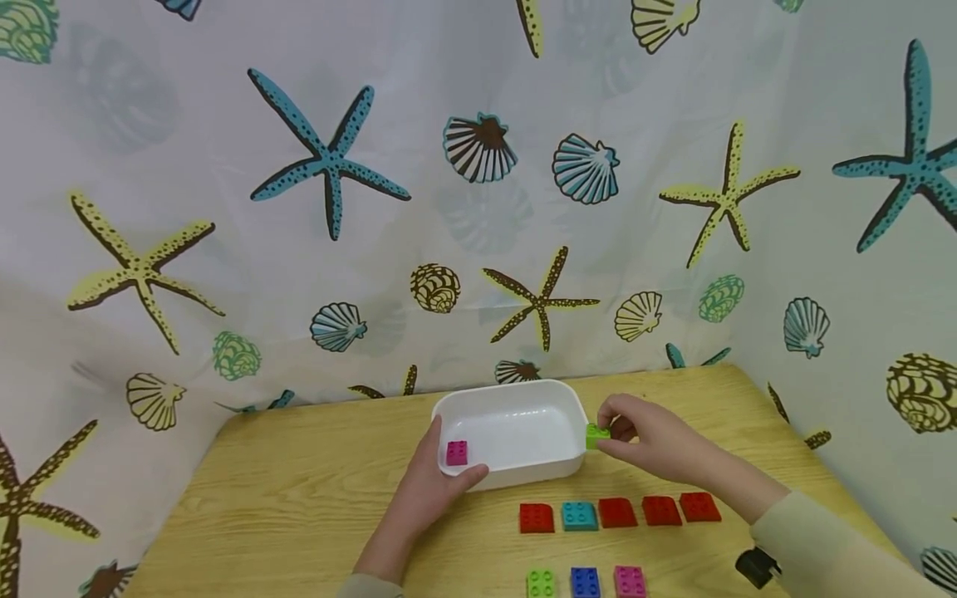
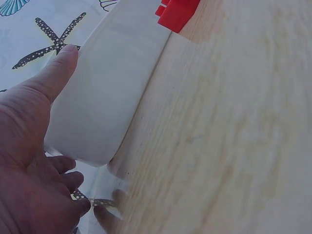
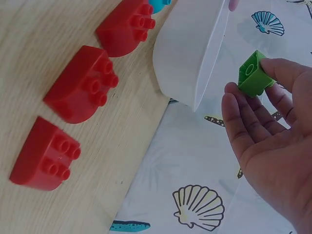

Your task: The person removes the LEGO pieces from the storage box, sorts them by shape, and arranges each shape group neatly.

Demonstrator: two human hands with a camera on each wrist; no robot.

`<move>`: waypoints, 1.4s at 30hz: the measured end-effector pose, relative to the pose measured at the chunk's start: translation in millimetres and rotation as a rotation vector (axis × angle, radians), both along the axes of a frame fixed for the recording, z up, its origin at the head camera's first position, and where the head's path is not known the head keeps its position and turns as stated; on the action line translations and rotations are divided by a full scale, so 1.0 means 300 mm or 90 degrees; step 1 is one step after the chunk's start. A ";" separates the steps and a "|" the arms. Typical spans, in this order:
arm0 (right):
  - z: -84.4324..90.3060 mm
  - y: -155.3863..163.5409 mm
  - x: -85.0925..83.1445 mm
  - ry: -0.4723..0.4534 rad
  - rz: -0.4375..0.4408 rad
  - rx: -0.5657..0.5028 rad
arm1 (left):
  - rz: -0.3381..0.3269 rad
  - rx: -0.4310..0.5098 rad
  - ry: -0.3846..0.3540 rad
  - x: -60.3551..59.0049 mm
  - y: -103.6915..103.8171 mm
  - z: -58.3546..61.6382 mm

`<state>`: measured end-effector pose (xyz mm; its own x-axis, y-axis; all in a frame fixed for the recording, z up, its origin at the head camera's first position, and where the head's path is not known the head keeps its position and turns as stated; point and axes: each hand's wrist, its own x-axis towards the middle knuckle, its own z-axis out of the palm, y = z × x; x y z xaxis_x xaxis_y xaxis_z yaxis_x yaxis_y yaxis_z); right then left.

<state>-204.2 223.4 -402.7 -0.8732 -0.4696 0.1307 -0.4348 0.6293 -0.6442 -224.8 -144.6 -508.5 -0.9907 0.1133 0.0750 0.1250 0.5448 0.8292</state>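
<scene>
A white plastic tray (image 1: pixel 507 479) stands at the back of the table, with a magenta toy brick (image 1: pixel 457 453) inside its left end. My left hand (image 1: pixel 434 483) grips that end; its thumb (image 2: pixel 63 68) lies over the rim and the other fingers curl around the outer corner. Beside the tray's right end, my right hand (image 1: pixel 649 436) pinches a lime green toy brick (image 1: pixel 596 435) between thumb and fingers. In the right wrist view the green brick (image 3: pixel 254 75) is tilted, its hollow underside showing, apart from the tray.
In front of the tray runs a row: a red brick (image 1: pixel 536 518), a teal brick (image 1: pixel 579 516) and several more red bricks (image 1: pixel 661 511). Nearer lie a lime brick (image 1: pixel 541 583), a blue brick (image 1: pixel 585 582) and a pink brick (image 1: pixel 630 581). A patterned curtain (image 1: pixel 419 199) hangs behind the table.
</scene>
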 end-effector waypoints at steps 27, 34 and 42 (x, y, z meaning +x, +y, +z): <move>-0.032 0.161 0.202 -0.042 -0.024 0.009 | 0.006 -0.007 -0.022 0.000 0.002 0.000; -0.074 0.191 0.253 -0.050 -0.021 0.030 | 0.001 -0.003 -0.010 0.006 0.002 0.008; -0.112 0.222 0.293 -0.067 -0.003 0.019 | 0.000 0.004 -0.006 0.001 -0.002 -0.007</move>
